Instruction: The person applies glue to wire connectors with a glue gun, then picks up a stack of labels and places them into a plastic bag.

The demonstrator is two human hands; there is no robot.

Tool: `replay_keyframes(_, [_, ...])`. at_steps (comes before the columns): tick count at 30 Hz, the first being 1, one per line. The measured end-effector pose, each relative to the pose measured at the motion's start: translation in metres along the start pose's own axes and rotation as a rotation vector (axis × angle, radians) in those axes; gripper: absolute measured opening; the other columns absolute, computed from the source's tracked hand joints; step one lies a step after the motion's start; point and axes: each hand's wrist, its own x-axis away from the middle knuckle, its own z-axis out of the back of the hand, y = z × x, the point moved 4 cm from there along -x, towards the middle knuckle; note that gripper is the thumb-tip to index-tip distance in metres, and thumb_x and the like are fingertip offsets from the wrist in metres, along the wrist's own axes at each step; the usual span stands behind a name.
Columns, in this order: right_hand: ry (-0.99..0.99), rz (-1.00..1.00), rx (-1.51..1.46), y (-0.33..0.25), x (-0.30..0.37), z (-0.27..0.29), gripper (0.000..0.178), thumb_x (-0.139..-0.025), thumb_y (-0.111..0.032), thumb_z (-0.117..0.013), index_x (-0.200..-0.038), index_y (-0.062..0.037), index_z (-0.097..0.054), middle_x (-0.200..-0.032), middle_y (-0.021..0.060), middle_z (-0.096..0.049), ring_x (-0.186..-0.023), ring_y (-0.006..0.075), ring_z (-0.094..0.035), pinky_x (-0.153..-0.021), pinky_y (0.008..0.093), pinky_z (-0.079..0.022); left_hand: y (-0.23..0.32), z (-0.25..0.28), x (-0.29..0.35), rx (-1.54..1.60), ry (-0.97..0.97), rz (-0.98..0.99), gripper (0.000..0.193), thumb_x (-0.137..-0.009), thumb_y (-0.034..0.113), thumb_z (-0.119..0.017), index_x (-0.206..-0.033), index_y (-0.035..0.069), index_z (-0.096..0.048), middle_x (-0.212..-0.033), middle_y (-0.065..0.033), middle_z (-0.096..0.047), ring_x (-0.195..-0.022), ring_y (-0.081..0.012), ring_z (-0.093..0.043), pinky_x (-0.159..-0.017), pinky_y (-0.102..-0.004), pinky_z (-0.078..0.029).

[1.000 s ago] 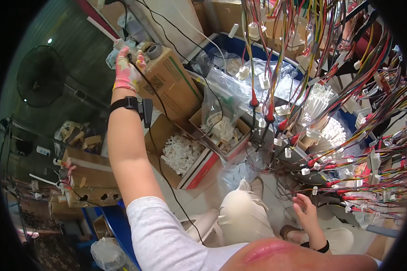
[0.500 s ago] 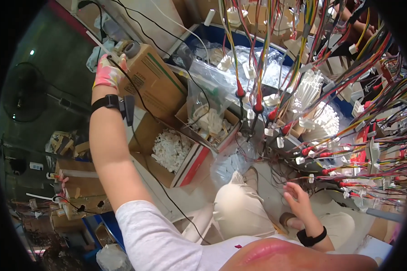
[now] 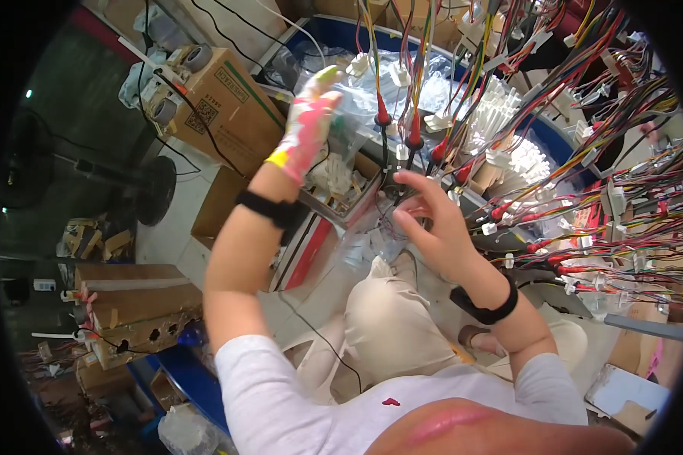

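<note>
My left hand (image 3: 309,129), in a pink, white and yellow patterned glove, is raised over the boxes with fingers stretched up, holding nothing visible. My bare right hand (image 3: 436,227) hovers beside the hanging wire bundles, thumb and fingers apart. Close to it hang wires with red-capped black ends (image 3: 414,135) and white plastic connectors (image 3: 400,74). Behind my left hand, a blue bin (image 3: 341,34) holds clear plastic bags. A white stick (image 3: 138,51) with a dark cord rests on the tall cardboard box (image 3: 231,114), away from my hands.
Dense multicoloured wire harnesses (image 3: 615,136) fill the right side. Bundled white tubes (image 3: 497,110) lie in the blue bin. An open carton (image 3: 368,182) with white parts stands below my left hand. A black fan (image 3: 155,189) and a patched cardboard box (image 3: 140,303) are at left.
My left hand has left the white stick on the tall box and moved right. My right hand has risen from near my knee toward the hanging wires.
</note>
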Motion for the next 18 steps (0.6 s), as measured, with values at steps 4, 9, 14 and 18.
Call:
replay_keyframes(4, [0.050,-0.104,-0.052,0.006,-0.024,-0.013,0.062,-0.085,-0.002,-0.061,-0.140,-0.0054,-0.031,-0.099,0.0064,-0.060,-0.076,0.0056,-0.056,-0.069,0.0209,-0.046,-0.043,-0.021,-0.026,-0.059,-0.363,-0.276,0.034,-0.083,-0.003,-0.047,-0.113,0.000,-0.062,-0.105,-0.0113,-0.066,-0.095,-0.0190,-0.061,-0.087,-0.0275,-0.044])
replay_keyframes(9, [0.145,-0.068,-0.005,0.036,-0.033,-0.013,0.077,-0.087,-0.002,-0.060,-0.147,-0.0053,-0.011,-0.083,0.0041,-0.058,-0.066,0.0038,-0.051,-0.060,0.0180,-0.041,-0.082,-0.042,-0.056,-0.046,-0.465,0.018,0.040,-0.078,-0.007,-0.046,-0.106,0.010,-0.069,-0.088,-0.0135,-0.067,-0.079,-0.0251,-0.064,-0.078,-0.0305,-0.047])
replay_keyframes(14, [0.200,-0.106,0.073,0.049,-0.046,-0.013,0.084,-0.087,-0.003,-0.060,-0.148,-0.0042,-0.001,-0.082,0.0050,-0.058,-0.065,0.0046,-0.051,-0.059,0.0180,-0.041,-0.038,-0.075,-0.050,-0.441,-0.577,-0.628,0.057,-0.074,-0.011,-0.047,-0.118,0.022,-0.064,-0.096,-0.0115,-0.065,-0.086,-0.0282,-0.061,-0.075,-0.0329,-0.048])
replay_keyframes(18, [0.287,-0.094,-0.045,0.041,-0.062,-0.030,0.085,-0.087,-0.006,-0.061,-0.148,-0.0041,-0.001,-0.081,0.0064,-0.060,-0.060,0.0059,-0.052,-0.051,0.0194,-0.042,-0.037,-0.051,-0.034,-0.985,-0.371,-0.849,0.047,-0.080,0.006,-0.059,-0.127,0.016,-0.059,-0.095,-0.0080,-0.068,-0.068,-0.0177,-0.062,-0.068,-0.0276,-0.048])
